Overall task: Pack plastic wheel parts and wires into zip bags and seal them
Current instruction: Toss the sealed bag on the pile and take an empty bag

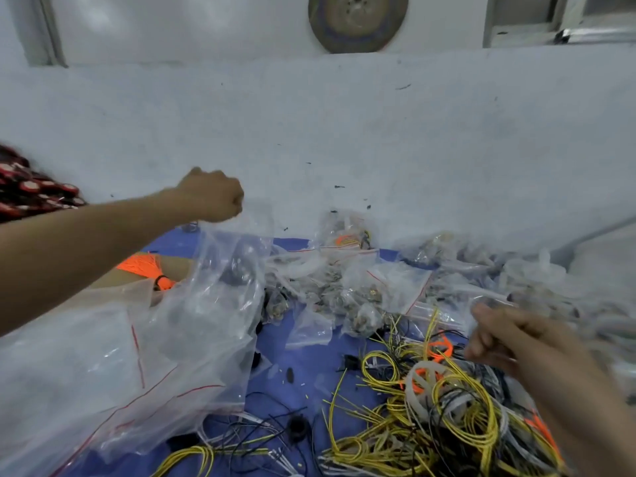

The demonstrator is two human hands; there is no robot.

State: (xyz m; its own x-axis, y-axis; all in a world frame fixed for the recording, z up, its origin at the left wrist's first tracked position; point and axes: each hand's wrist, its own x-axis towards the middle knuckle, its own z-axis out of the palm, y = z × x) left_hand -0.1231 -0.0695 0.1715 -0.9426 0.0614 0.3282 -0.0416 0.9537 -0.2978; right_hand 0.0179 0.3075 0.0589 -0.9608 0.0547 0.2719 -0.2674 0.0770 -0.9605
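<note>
My left hand [213, 196] is a closed fist that holds up the top edge of a large clear plastic bag [220, 287]; dark round wheel parts [237, 270] show through it. My right hand [506, 339] hovers blurred over a tangle of yellow, white, black and orange wires [430, 407] at the lower right, fingers curled; whether it holds anything I cannot tell. A black wheel part [297, 428] lies on the blue mat [303, 366] near the front. Small filled zip bags [351, 297] with red seal lines are heaped in the middle.
More clear zip bags [86, 373] with red strips pile at the left front. An orange wire bundle [148, 266] lies behind them. Patterned red and black cloth [31, 191] sits at far left. A pale wall [344, 132] rises behind the mat.
</note>
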